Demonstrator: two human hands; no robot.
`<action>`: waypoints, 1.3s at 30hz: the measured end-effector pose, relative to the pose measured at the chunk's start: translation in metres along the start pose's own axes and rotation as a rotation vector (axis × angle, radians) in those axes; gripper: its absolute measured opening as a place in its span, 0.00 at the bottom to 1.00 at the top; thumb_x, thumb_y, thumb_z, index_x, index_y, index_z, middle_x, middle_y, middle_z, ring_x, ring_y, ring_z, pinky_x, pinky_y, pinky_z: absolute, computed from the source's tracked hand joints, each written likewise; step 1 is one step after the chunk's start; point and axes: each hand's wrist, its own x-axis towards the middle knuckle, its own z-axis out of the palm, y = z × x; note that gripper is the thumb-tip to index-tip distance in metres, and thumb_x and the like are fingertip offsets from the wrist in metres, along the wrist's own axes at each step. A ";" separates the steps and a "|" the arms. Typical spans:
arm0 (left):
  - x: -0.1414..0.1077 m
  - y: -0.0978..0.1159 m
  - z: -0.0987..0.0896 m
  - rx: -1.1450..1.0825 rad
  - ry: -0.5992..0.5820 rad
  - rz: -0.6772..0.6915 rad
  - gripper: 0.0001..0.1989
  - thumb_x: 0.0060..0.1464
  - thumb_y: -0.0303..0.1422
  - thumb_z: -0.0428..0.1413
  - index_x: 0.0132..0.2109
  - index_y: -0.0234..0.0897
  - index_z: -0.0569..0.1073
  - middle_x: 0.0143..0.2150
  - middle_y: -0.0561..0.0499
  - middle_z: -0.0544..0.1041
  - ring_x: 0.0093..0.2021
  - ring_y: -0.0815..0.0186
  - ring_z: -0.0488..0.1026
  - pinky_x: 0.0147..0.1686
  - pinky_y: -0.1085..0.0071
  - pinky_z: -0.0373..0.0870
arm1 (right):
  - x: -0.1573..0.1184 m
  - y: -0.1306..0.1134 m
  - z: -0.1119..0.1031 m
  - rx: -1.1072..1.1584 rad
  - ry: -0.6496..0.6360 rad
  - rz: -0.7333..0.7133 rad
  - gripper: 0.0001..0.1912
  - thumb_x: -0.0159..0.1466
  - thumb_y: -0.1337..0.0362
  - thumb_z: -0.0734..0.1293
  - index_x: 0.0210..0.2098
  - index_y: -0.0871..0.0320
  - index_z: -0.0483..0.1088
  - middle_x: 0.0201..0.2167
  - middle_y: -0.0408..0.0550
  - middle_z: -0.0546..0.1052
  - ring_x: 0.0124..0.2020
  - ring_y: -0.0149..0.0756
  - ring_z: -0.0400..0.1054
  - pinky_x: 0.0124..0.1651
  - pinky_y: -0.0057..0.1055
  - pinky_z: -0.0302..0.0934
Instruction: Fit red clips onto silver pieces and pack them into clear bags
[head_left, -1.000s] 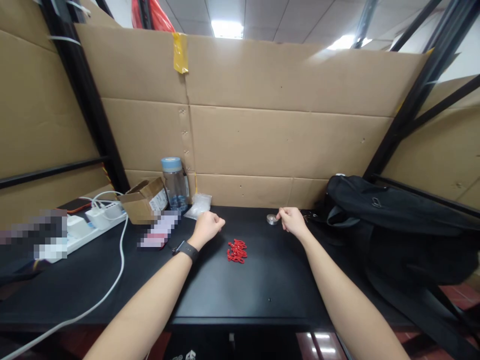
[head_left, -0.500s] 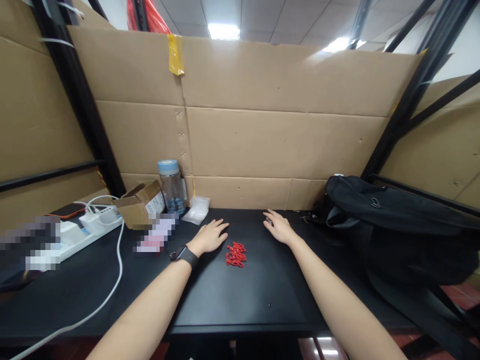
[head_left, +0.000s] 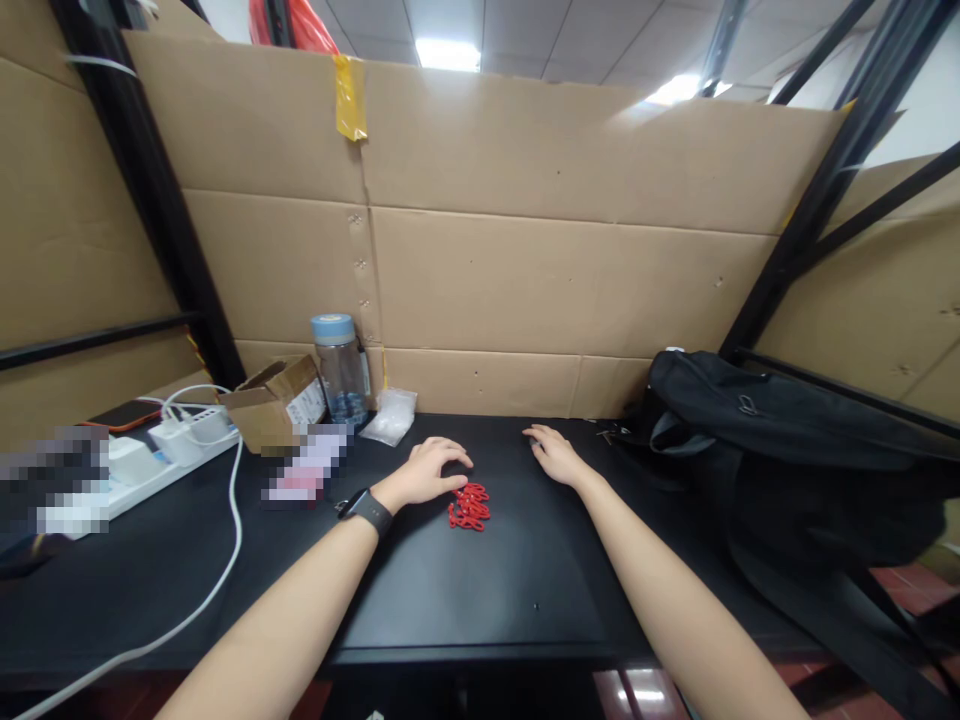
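Note:
A small heap of red cord loops lies on the black tabletop, in the middle of the view. Just behind and left of the heap is my left hand, palm down, fingers apart and slightly curved, with the thumb close to the loops. I cannot tell whether the thumb touches them. A dark watch is on that wrist. My right hand rests farther back on the right, apart from the heap, fingers extended and holding nothing visible; something small and dark shows by its fingers.
At left stand a power strip with a white cable, an opened cardboard box, a blue-lidded bottle and a clear plastic packet. A black backpack fills the right. A cardboard wall closes the back.
My left hand has shifted slightly right, its fingers more curved and its thumb nearer the red loops. The right hand has barely moved. The view has tilted a little.

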 end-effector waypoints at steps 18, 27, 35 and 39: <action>0.002 0.015 0.001 -0.029 0.103 -0.057 0.10 0.64 0.37 0.52 0.39 0.40 0.76 0.39 0.51 0.81 0.45 0.60 0.75 0.48 0.66 0.65 | -0.010 -0.012 -0.021 -0.004 0.073 0.047 0.16 0.70 0.65 0.59 0.54 0.51 0.70 0.57 0.53 0.74 0.57 0.50 0.65 0.53 0.47 0.60; 0.001 0.019 -0.006 -0.200 0.261 -0.116 0.09 0.57 0.40 0.60 0.36 0.40 0.77 0.36 0.53 0.82 0.28 0.68 0.74 0.34 0.72 0.67 | -0.009 -0.011 -0.020 0.009 0.112 0.033 0.17 0.69 0.65 0.60 0.56 0.51 0.69 0.56 0.54 0.73 0.55 0.49 0.64 0.52 0.42 0.58; 0.001 0.028 -0.008 -0.179 0.297 -0.161 0.12 0.59 0.42 0.59 0.45 0.45 0.82 0.41 0.53 0.84 0.36 0.63 0.78 0.44 0.67 0.68 | -0.010 -0.014 -0.021 -0.012 0.151 0.033 0.15 0.69 0.65 0.61 0.54 0.51 0.70 0.57 0.54 0.72 0.56 0.50 0.63 0.49 0.42 0.57; 0.001 0.035 -0.008 -0.128 0.286 -0.147 0.12 0.62 0.42 0.56 0.41 0.43 0.82 0.43 0.51 0.84 0.42 0.59 0.78 0.48 0.64 0.65 | -0.010 -0.014 -0.024 -0.024 0.107 0.056 0.19 0.68 0.64 0.63 0.58 0.53 0.66 0.56 0.57 0.74 0.56 0.53 0.64 0.49 0.43 0.57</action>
